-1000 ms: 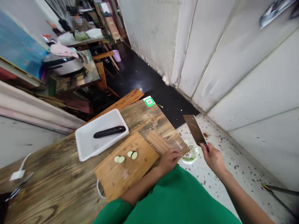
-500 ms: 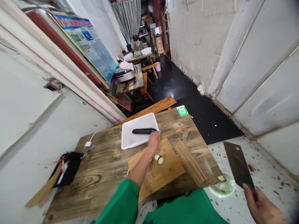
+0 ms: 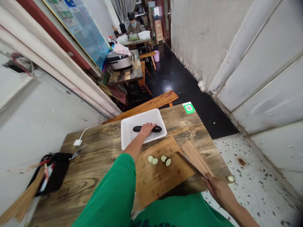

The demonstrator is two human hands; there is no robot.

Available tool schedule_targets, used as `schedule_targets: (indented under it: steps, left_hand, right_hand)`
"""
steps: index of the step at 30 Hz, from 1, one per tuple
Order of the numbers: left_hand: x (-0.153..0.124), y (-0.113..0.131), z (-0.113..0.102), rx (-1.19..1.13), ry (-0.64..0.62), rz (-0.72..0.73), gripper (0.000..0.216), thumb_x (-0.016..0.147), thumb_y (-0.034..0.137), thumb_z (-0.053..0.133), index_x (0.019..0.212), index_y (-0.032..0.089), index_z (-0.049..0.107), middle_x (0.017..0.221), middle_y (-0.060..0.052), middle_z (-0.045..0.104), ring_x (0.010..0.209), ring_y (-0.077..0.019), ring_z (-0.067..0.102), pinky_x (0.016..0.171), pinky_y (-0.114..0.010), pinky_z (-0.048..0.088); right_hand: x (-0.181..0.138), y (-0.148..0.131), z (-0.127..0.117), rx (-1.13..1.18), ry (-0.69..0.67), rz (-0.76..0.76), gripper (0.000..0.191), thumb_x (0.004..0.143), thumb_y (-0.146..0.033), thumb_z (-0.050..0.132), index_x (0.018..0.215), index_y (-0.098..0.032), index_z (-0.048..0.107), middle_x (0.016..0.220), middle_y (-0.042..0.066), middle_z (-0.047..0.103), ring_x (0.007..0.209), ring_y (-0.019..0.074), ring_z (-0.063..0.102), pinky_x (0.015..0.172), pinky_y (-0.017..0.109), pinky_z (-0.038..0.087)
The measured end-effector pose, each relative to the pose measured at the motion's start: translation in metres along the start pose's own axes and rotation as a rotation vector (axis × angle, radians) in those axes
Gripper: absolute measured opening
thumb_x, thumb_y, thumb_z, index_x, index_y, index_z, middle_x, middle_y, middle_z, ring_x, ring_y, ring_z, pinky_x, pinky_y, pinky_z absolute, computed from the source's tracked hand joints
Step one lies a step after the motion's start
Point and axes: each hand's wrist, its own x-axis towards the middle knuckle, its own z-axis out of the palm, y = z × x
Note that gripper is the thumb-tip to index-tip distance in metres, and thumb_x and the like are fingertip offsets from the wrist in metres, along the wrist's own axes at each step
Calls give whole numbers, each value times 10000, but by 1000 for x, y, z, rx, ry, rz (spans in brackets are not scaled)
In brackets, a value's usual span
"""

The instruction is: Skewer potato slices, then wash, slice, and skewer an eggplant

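Note:
My left hand (image 3: 147,128) reaches into the white plastic tray (image 3: 126,140), its fingers wrapped over the middle of a long dark eggplant (image 3: 156,128). Both ends of the eggplant show on either side of the hand. In my right hand (image 3: 216,186) is a cleaver (image 3: 189,162), seen nearly edge-on, its blade over the right edge of the wooden cutting board (image 3: 163,183). Pale cut eggplant pieces (image 3: 166,160) with dark skin lie on the board in two small groups.
A bundle of thin wooden skewers (image 3: 196,154) lies right of the board. Another pale piece (image 3: 230,178) sits at the table's right corner. Left stands a black container (image 3: 53,176) with more sticks. Beyond the table are a wooden bench (image 3: 151,104) and a seated person (image 3: 134,27).
My left hand has moved from the tray's near rim onto the eggplant. My right hand has brought the cleaver from beyond the table's right side in over the board's edge.

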Motion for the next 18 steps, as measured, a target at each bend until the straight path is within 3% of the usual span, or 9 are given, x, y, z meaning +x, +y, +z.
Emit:
schedule_targets:
  steps: [2,4,7,9,11,14,18]
  left_hand:
    - [-13,-4,-13,13,104,1,648,770,160,611,1387,239,431,1211,-141,535,1094,-308,490,903,-423,402]
    - [-39,-7,-32,22,310,20,648,770,202,636,1386,233,437,1183,-141,525,1074,-305,484,901,-434,404]
    - [-101,-6,-57,22,636,106,550,797,257,646,1328,235,502,1163,-137,504,1073,-293,483,927,-455,405]
    - [-150,0,-63,11,738,150,523,811,281,645,1316,242,514,1145,-132,496,1039,-274,501,897,-431,441]
    - [-197,9,-55,-17,739,168,545,808,274,647,1334,251,503,1113,-125,502,995,-258,525,853,-395,477]
    - [-250,30,-18,-66,630,128,617,793,226,636,1383,263,461,1124,-129,515,982,-256,551,826,-373,505]
    - [-280,68,50,-154,431,75,725,766,138,591,1443,286,379,1208,-131,525,1012,-256,567,819,-360,517]
  right_hand:
    - [22,-22,7,-36,-177,-111,394,1001,-355,294,915,-181,636,766,78,719,705,212,692,609,264,451]
    - [46,-44,17,-75,-292,-186,332,987,-311,345,949,-184,649,814,80,729,735,207,691,622,254,437]
    - [77,-73,33,-140,-410,-237,312,979,-330,384,992,-184,659,838,79,728,748,204,677,631,252,436]
    - [94,-86,42,-164,-450,-266,310,973,-346,406,1012,-181,665,885,83,725,781,206,668,668,265,453]
    - [108,-93,47,-176,-470,-290,312,965,-362,419,1047,-185,662,935,87,721,803,209,664,697,281,466]
    - [126,-93,48,-195,-476,-299,339,963,-390,401,1070,-191,655,993,101,715,843,222,668,707,294,472]
    - [146,-88,39,-244,-444,-288,348,960,-382,389,1023,-174,660,979,120,717,874,253,675,704,302,463]
